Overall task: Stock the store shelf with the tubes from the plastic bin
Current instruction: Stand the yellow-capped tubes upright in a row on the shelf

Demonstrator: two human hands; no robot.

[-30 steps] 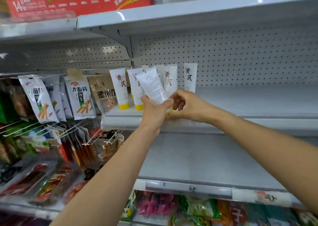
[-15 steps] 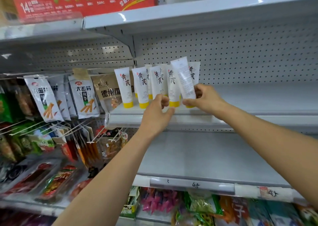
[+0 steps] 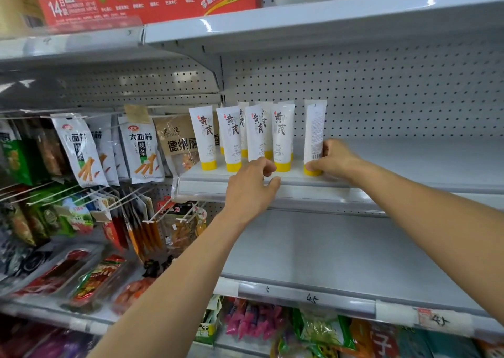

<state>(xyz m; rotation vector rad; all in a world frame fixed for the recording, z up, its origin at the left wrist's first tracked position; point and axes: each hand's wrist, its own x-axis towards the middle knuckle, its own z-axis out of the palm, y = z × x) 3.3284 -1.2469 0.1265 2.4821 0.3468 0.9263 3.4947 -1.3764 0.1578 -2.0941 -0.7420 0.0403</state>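
1. Right hand (image 3: 336, 158): fingers curled round the lower part of one tube (image 3: 315, 128), down by its yellow cap. The tube stands cap-down and upright on the shelf (image 3: 409, 164). The low grip probably steadies the base while it settles.
2. Left hand (image 3: 251, 186): fingers loosely curled and holding nothing. It sits at the shelf's front edge, with the fingertips near the caps of the front row. Cannot tell whether they touch a cap. Likely there to stop neighbours tipping.
3. Location of the held tube: near the front of the shelf, just right of the stocked tubes (image 3: 231, 136) with a small gap between. Judged to be extending the front row rightward, where the shelf is bare.
4. Stocked tubes: two rows, all cap-down, with the front labels and large dark characters facing out. The back row stands nearer the pegboard (image 3: 381, 98).
5. Appearance of the held tube: white body, flat crimped top end, yellow cap. The side showing has fine print and a barcode low down, so it is back-to-front. It will probably need turning to match the rest.
6. Plastic bin not in view.
7. Snack packets (image 3: 79, 150) hang on hooks to the left, apart from the tubes.
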